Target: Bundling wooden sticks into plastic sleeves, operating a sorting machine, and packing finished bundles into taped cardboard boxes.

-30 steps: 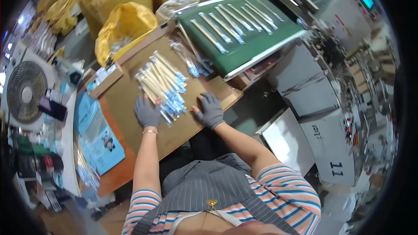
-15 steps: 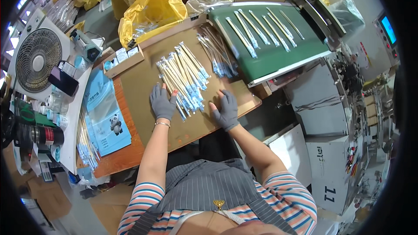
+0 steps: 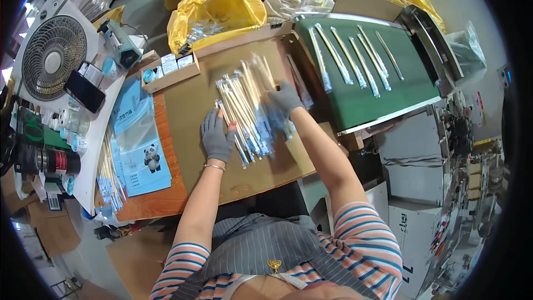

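Film-wrapped bamboo chopsticks [image 3: 242,113] lie piled at frame centre; likely light, stiff, slippery: grip mid-shaft. Left hand [image 3: 217,138] flanks the pile, fingers extended, thumb apart, gripping none. Right hand [image 3: 285,100] meets its right side; blur prevents telling finger closure.

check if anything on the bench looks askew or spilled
Nothing looks spilled. The wrapped sticks between the left hand and right hand look slightly askew: their ends are staggered, not lined up.

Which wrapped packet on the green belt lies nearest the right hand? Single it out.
The leftmost packet, lying along the left edge of the green belt; the others all lie farther right, away from the right hand.
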{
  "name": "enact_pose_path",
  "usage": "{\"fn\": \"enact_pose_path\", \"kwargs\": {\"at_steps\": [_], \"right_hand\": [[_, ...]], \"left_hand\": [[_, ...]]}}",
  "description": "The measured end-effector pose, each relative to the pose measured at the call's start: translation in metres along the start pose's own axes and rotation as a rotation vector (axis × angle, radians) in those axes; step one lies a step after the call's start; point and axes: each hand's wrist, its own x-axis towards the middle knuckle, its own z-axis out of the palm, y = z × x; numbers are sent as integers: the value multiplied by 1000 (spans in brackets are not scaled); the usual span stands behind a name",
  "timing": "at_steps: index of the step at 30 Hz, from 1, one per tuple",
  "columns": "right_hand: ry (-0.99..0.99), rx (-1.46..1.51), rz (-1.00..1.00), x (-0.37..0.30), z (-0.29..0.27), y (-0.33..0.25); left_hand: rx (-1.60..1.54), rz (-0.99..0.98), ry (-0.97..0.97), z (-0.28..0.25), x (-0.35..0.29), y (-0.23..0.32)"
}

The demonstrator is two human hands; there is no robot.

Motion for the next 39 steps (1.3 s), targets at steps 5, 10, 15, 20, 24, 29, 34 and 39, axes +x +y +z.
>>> {"fn": "enact_pose_path", "kwargs": {"at_steps": [5,10,15,20,24,29,34,39], "right_hand": [[201,277,-226,13,-72,-32],[634,-498,-2,67,-217,19],[326,-547,158,79,-278,113],[161,-717,-398,39,-159,30],[23,-609,-423,11,-77,-26],[99,-275,262,47,-44,7],[-194,-180,-133,-33,45,-76],[-592,950,316,-52,59,-59]], "left_hand": [[26,-32,-19,-4,-3,-6],[35,-26,-15,-5,-1,-3],[52,16,-3,2,1,5],[34,-7,33,-5,2,1],[70,-11,30,-10,0,0],[-567,-540,-87,0,29,28],[-1740,-1165,-351,0,56,10],[-1425,-959,-250,-36,37,26]]}}
